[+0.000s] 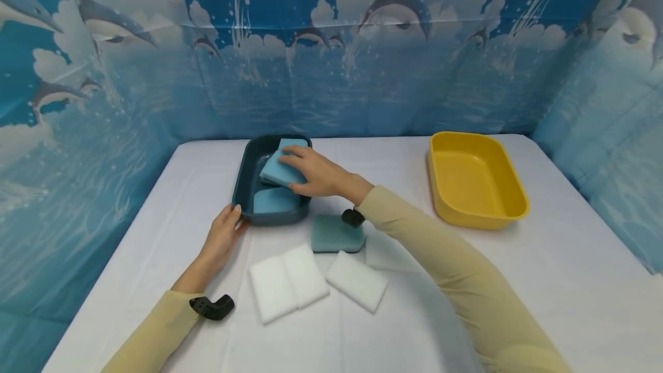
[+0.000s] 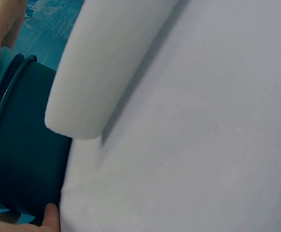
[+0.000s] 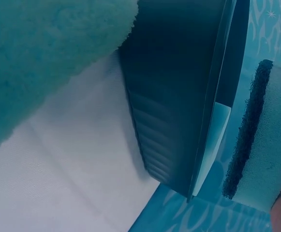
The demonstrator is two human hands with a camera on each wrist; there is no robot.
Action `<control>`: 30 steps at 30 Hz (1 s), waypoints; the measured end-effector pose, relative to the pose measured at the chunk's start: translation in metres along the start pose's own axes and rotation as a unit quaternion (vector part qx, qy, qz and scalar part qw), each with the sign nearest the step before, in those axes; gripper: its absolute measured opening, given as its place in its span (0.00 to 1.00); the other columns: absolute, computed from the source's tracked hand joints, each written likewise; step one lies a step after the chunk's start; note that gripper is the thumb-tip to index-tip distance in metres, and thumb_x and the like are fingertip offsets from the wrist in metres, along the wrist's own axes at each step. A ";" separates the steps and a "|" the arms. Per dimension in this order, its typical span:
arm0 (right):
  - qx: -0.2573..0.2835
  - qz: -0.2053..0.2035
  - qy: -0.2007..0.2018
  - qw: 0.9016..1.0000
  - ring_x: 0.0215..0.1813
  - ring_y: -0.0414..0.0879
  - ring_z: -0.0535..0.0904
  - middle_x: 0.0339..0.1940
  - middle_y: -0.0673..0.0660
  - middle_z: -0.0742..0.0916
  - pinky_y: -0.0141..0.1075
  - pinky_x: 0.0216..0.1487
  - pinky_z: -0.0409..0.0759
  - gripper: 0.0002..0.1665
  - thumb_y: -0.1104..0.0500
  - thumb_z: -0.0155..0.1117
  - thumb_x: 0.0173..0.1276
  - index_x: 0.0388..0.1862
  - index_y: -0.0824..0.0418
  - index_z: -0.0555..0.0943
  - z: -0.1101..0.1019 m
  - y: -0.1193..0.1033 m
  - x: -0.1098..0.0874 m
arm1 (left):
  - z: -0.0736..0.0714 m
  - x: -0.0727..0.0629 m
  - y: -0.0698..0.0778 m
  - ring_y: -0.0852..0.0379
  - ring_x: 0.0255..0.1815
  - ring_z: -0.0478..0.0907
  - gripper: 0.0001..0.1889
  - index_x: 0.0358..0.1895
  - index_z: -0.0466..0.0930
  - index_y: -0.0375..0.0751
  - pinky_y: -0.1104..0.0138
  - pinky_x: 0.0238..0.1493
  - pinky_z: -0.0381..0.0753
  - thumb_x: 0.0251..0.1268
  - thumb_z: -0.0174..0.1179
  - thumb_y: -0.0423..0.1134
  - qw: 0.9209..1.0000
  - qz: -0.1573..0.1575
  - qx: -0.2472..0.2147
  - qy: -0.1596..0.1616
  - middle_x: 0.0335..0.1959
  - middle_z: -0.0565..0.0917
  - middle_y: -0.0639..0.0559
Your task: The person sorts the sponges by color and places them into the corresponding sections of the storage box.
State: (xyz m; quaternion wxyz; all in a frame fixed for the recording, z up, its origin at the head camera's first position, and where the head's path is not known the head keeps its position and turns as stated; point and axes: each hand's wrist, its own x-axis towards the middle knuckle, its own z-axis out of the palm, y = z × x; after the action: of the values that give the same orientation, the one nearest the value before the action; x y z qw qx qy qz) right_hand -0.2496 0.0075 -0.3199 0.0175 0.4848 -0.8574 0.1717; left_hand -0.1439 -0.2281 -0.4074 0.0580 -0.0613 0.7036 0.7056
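Observation:
My right hand (image 1: 323, 172) grips a light blue sponge (image 1: 282, 170) over a dark teal tub (image 1: 248, 171). In the right wrist view that sponge (image 3: 268, 140) shows a dark scouring layer on one side and stands above the tub's rim. A second blue sponge (image 1: 276, 200) lies in the near end of the tub. My left hand (image 1: 221, 236) holds the tub's near left corner; in the left wrist view its thumb (image 2: 51, 215) touches the tub's outer wall (image 2: 26, 140).
A green sponge (image 1: 336, 233) lies near the tub, below the right wrist. Several white sponges (image 1: 357, 281) lie on the white-covered table (image 1: 207, 160), one partly behind the right sleeve. A yellow tub (image 1: 473, 180) stands at the right. A dolphin-print curtain (image 1: 331, 85) hangs behind.

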 end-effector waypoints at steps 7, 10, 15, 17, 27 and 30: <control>0.005 0.004 -0.008 1.000 0.72 0.55 0.62 0.73 0.62 0.63 0.45 0.70 0.67 0.34 0.52 0.58 0.67 0.69 0.60 0.64 0.001 0.002 0.011 | -0.003 0.001 0.003 0.49 0.78 0.42 0.29 0.75 0.38 0.35 0.54 0.75 0.54 0.78 0.32 0.44 1.000 0.012 0.003 -0.002 0.77 0.41 0.43; 0.013 0.014 -0.022 1.000 0.72 0.55 0.62 0.73 0.61 0.63 0.45 0.69 0.68 0.34 0.52 0.58 0.67 0.70 0.59 0.64 0.001 0.003 0.014 | -0.002 0.002 0.002 0.49 0.78 0.42 0.29 0.75 0.38 0.34 0.55 0.75 0.54 0.78 0.32 0.43 1.000 0.006 -0.001 -0.004 0.77 0.41 0.43; 0.015 0.025 -0.043 0.999 0.73 0.55 0.61 0.74 0.61 0.62 0.45 0.69 0.68 0.34 0.51 0.57 0.67 0.70 0.58 0.63 0.004 0.005 0.017 | 0.000 0.002 0.001 0.49 0.78 0.43 0.29 0.75 0.38 0.35 0.54 0.75 0.54 0.78 0.32 0.42 1.000 0.002 -0.010 -0.004 0.77 0.42 0.44; 0.012 0.029 -0.045 0.999 0.73 0.55 0.62 0.73 0.61 0.63 0.45 0.69 0.68 0.34 0.51 0.58 0.67 0.70 0.57 0.63 0.005 0.005 0.020 | 0.000 0.002 0.000 0.49 0.78 0.43 0.29 0.75 0.38 0.35 0.54 0.75 0.54 0.78 0.32 0.42 1.000 0.006 -0.010 -0.005 0.77 0.42 0.44; 0.010 0.032 -0.047 0.998 0.73 0.55 0.62 0.74 0.61 0.63 0.45 0.69 0.68 0.35 0.52 0.59 0.66 0.70 0.56 0.63 0.006 0.006 0.030 | 0.002 0.000 0.001 0.50 0.78 0.43 0.28 0.75 0.40 0.35 0.54 0.76 0.54 0.78 0.32 0.42 1.000 0.004 -0.014 -0.006 0.77 0.43 0.44; 0.009 0.032 -0.045 0.998 0.73 0.55 0.62 0.73 0.61 0.63 0.45 0.69 0.68 0.35 0.52 0.59 0.66 0.70 0.56 0.64 0.008 0.007 0.029 | 0.003 0.001 -0.001 0.49 0.78 0.42 0.29 0.75 0.39 0.35 0.54 0.76 0.53 0.78 0.32 0.42 1.000 0.003 -0.016 -0.011 0.77 0.42 0.44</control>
State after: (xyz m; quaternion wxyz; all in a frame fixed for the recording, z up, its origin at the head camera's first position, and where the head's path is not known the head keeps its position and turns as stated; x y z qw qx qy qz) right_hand -0.2698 -0.0157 -0.3237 -0.0307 0.4646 -0.8708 0.1579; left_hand -0.1445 -0.2253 -0.4081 0.0624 -0.0526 0.6916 0.7177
